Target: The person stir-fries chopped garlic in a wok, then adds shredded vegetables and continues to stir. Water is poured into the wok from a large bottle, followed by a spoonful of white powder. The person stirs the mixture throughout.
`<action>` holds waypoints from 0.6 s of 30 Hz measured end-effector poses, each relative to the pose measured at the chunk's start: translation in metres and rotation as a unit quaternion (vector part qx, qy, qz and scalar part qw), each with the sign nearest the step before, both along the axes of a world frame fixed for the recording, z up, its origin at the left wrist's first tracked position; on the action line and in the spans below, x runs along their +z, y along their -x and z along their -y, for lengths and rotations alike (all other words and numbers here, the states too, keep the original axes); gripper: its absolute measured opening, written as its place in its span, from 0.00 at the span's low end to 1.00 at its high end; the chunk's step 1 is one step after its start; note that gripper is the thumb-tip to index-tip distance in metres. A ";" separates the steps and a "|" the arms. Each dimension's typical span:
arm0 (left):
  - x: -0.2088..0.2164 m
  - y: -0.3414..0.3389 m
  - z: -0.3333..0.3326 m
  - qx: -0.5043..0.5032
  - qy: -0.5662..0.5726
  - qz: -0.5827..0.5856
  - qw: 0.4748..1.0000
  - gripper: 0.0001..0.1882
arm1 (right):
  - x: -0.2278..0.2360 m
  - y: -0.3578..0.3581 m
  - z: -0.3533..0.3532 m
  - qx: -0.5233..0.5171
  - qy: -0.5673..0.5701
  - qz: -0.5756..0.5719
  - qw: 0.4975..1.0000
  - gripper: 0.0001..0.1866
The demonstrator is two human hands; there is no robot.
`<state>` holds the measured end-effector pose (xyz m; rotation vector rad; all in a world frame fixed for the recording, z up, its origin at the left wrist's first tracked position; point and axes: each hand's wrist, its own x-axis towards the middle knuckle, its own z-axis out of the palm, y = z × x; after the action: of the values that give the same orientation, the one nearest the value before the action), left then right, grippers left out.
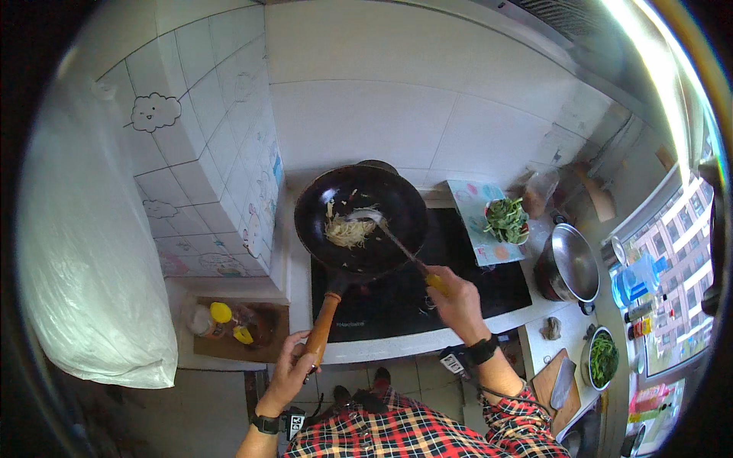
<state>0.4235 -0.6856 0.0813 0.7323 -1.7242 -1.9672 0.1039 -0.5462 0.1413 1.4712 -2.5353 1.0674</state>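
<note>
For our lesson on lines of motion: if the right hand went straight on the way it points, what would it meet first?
Probably the near right rim of the wok: the right hand points along the utensil toward it. Height is unclear; it might pass over.

The wok (401, 210), black and round, sits open side up, its orange-brown handle (324, 324) pointing between six and seven o'clock. A small heap of pale, thin shreds (345, 232) lies inside toward eight o'clock, with stray bits near eleven; they look like cut vegetable or noodles, though too small to tell. The spatula (398, 243) slants in from four o'clock, its metal head at the heap's edge, its grip yellow.
</note>
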 end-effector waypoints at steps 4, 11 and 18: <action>-0.003 0.000 0.002 -0.003 -0.005 -0.011 1.000 0.23 | -0.006 -0.031 0.025 -0.029 -0.098 -0.050 0.993 0.22; -0.004 0.000 0.004 -0.007 -0.015 -0.003 1.000 0.24 | -0.014 -0.082 0.023 0.025 -0.123 -0.062 0.990 0.22; -0.002 0.002 0.003 0.004 0.010 -0.023 1.000 0.25 | -0.041 -0.117 0.071 0.010 -0.035 0.088 0.995 0.23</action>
<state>0.4211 -0.6883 0.0797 0.6812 -1.7093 -1.9436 0.2204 -0.6174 0.1003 1.4846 -2.7078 1.1719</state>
